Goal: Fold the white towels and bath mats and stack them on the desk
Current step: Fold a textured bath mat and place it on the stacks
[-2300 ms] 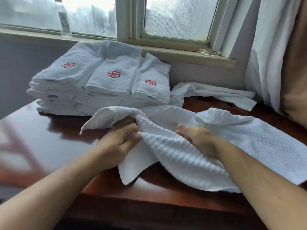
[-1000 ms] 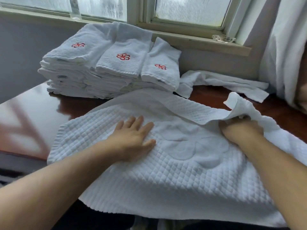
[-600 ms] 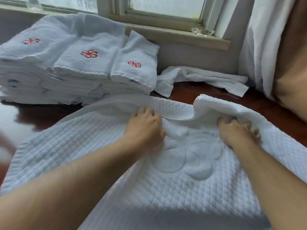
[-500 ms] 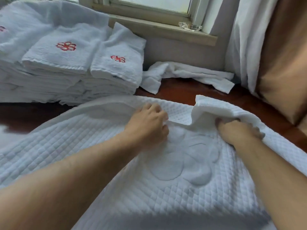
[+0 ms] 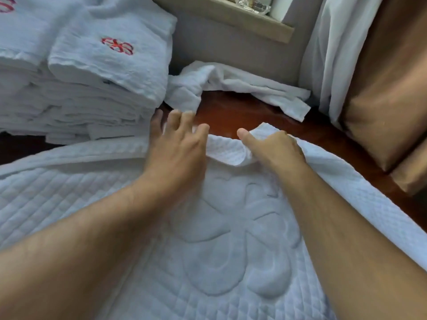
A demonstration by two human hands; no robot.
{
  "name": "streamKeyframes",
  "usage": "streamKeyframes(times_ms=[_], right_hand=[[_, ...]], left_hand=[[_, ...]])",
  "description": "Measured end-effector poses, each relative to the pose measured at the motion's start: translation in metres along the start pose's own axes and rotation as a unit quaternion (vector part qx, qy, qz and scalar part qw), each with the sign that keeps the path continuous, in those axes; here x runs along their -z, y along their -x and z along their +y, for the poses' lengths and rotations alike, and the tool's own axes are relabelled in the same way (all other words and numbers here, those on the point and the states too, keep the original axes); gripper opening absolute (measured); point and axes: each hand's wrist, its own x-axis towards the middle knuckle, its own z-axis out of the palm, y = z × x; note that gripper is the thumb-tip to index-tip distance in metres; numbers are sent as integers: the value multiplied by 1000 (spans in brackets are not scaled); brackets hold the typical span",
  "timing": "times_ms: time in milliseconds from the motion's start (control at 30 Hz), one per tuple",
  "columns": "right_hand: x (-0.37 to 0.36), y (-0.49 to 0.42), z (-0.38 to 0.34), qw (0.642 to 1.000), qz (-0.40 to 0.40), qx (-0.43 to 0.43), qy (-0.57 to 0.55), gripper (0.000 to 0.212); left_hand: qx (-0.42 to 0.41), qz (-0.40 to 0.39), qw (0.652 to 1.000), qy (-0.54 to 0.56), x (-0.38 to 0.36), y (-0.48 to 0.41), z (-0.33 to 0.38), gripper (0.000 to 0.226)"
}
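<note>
A white quilted bath mat (image 5: 219,262) with a raised flower pattern lies spread across the dark wooden desk (image 5: 233,114) in front of me. My left hand (image 5: 175,146) rests on the mat's far edge with its fingers spread and straight. My right hand (image 5: 272,148) grips a rolled-over fold of that same far edge, thumb pointing out to the left. A tall stack of folded white towels (image 5: 92,84) with red embroidered emblems stands at the back left of the desk.
A crumpled unfolded white towel (image 5: 233,86) lies against the wall behind the mat. A white curtain (image 5: 328,54) and brown drape (image 5: 388,72) hang at the right. The window sill (image 5: 231,17) runs along the back, with a small glass object on it.
My left hand has let go of the mat's far edge and now lies flat with spread fingers. My right hand still holds the fold. The view has moved closer and lower.
</note>
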Motion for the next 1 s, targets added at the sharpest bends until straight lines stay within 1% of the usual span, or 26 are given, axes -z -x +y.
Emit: streamKeyframes(times_ms=[67,100,133,200,233,267,300,333,367,400,433,467,500,533,600,633,667,700,733,767,800,833,867,900,933,1000], right_hand=[[10,-10,-19,992,-53,37,105,74],[17,-15,-31,985,-87,45,141,74],[23,-20,-42,979,-118,38,162,75],[25,-26,-58,968,-158,32,194,62],[25,-28,-61,965,-165,25,201,54],[22,-31,-61,967,-158,11,201,40],[20,-33,-58,971,-137,-5,197,29],[17,-37,-53,977,-108,-23,184,26],[15,-39,-47,985,-71,-38,150,28],[14,-43,-40,994,-32,-54,90,32],[14,-45,-32,997,-1,-80,1,34],[12,-42,-23,990,24,-96,-101,32],[8,-37,-12,977,47,-92,-188,25],[3,-29,-1,964,67,-84,-241,18],[-8,-12,20,933,137,-67,-326,19],[-10,-9,28,908,173,-74,-375,20],[-11,-8,32,884,191,-87,-417,22],[-11,-9,34,870,191,-94,-446,23],[-11,-11,33,866,178,-98,-457,26],[-12,-14,31,876,154,-104,-444,35],[-11,-18,28,900,123,-109,-405,51],[-7,-24,24,928,79,-115,-345,70],[1,-31,17,951,25,-118,-284,83],[12,-38,5,965,-34,-120,-230,91],[23,-46,-10,975,-89,-116,-170,94],[41,-52,-37,981,-166,-96,-30,96]], left_hand=[[22,-26,999,10,3,-5,-6,35],[26,-32,999,26,4,-6,-7,29],[27,-24,998,50,6,-7,-7,24],[26,20,995,95,11,-7,-8,19],[21,37,993,112,12,-8,-8,19],[11,37,991,125,13,-7,-9,16],[2,19,991,135,14,-7,-11,13],[-1,-17,991,135,13,-7,-14,18],[-2,-68,991,117,13,-5,-17,34],[-3,-112,989,92,13,-3,-19,50],[-2,-135,988,72,13,-2,-21,58],[2,-135,989,67,15,-1,-22,58],[9,-126,989,73,16,-1,-23,50],[14,-112,990,84,17,-2,-24,40],[18,-92,990,101,17,-2,-25,25],[18,-79,991,109,16,-2,-26,23],[14,-61,991,116,15,-2,-26,21],[8,-40,992,120,14,-3,-26,20],[-1,-20,992,125,15,-4,-25,19],[-11,-5,991,134,16,-5,-24,18],[-24,6,989,148,19,-5,-22,18],[-35,9,986,163,21,-5,-19,17],[-42,10,984,175,22,-2,-15,15],[-46,11,983,178,23,0,-12,14],[-50,13,983,178,22,2,-9,12],[-52,4,983,175,20,2,-4,12]])
